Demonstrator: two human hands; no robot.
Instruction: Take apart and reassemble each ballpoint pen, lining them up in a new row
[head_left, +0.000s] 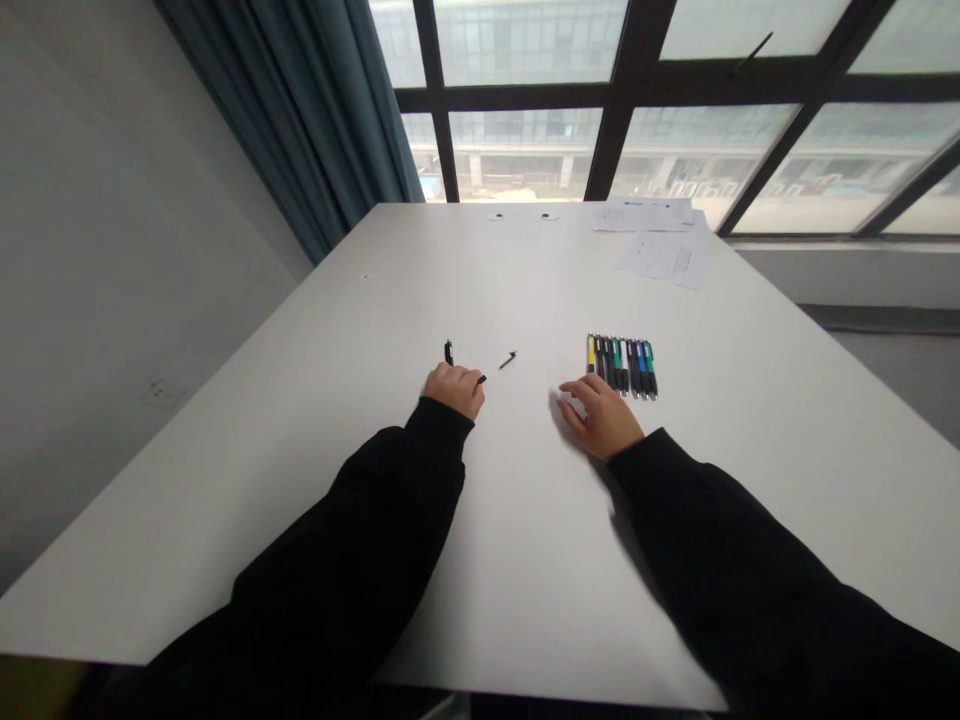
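Observation:
My left hand (455, 389) is closed on a dark pen part (481, 379), whose tip sticks out at the right of the fingers. Just beyond that hand lies a black pen piece (448, 352), partly hidden by the knuckles. A small thin dark piece (508, 359) rests on the white table (525, 550) between the hands. My right hand (600, 415) hovers low over or rests on the table with thumb and fingers apart, holding nothing. Right behind it is a row of several pens (622, 366) side by side, with yellow, black, green, white and blue barrels.
Loose paper sheets (660, 245) lie at the table's far right corner. Two small round fittings (550, 216) sit near the far edge. Beyond the table are a window and a blue curtain (315, 120), with a grey wall at the left.

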